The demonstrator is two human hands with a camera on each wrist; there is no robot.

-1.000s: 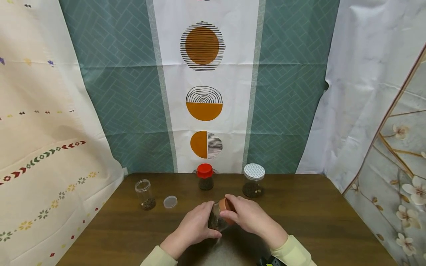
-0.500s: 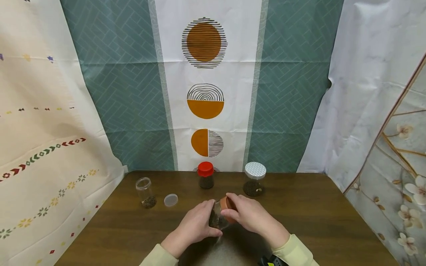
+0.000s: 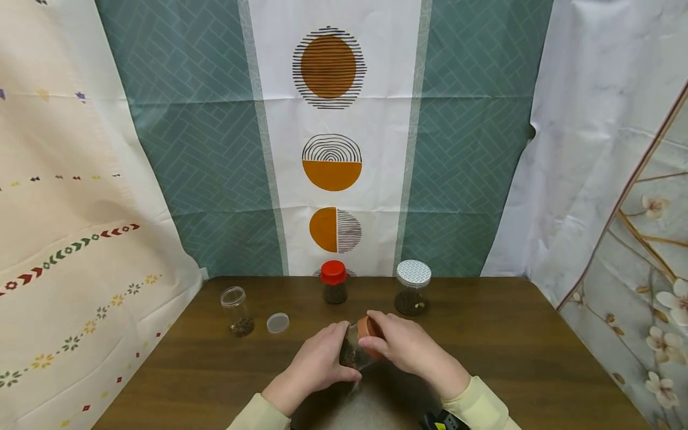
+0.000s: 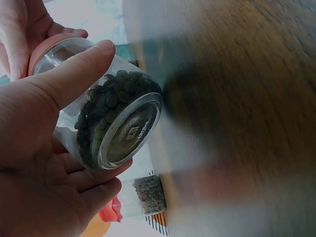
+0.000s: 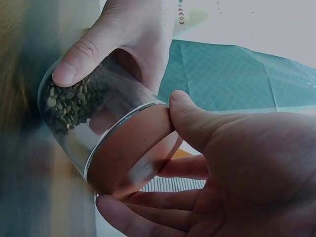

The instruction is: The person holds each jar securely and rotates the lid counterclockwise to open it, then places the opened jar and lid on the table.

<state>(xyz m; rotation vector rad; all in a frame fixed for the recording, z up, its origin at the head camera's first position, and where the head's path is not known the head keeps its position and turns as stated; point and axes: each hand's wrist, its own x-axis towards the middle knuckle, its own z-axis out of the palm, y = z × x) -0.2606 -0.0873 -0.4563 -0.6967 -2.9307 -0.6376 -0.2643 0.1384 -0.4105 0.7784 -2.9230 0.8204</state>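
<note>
Low over the near middle of the table, a clear jar (image 4: 111, 106) is held tilted, its orange lid (image 5: 131, 148) facing right. Dark, flat seeds (image 5: 74, 101) fill its lower part, and embossed marks show on its base in the left wrist view. My left hand (image 3: 321, 363) grips the jar's body, thumb on one side and fingers on the other. My right hand (image 3: 404, 346) holds the lid by its edge between thumb and fingers. The lid sits against the jar's mouth in the right wrist view.
Toward the back stand a red-lidded jar (image 3: 334, 283) and a wider jar with a white patterned lid (image 3: 412, 286), both with dark contents. At left, an uncapped clear jar (image 3: 236, 310) holds a little dark material. A translucent lid (image 3: 278, 322) lies beside it.
The head view has shifted slightly. Both hands keep the same hold on the jar and its orange lid, with no clear movement of either.
</note>
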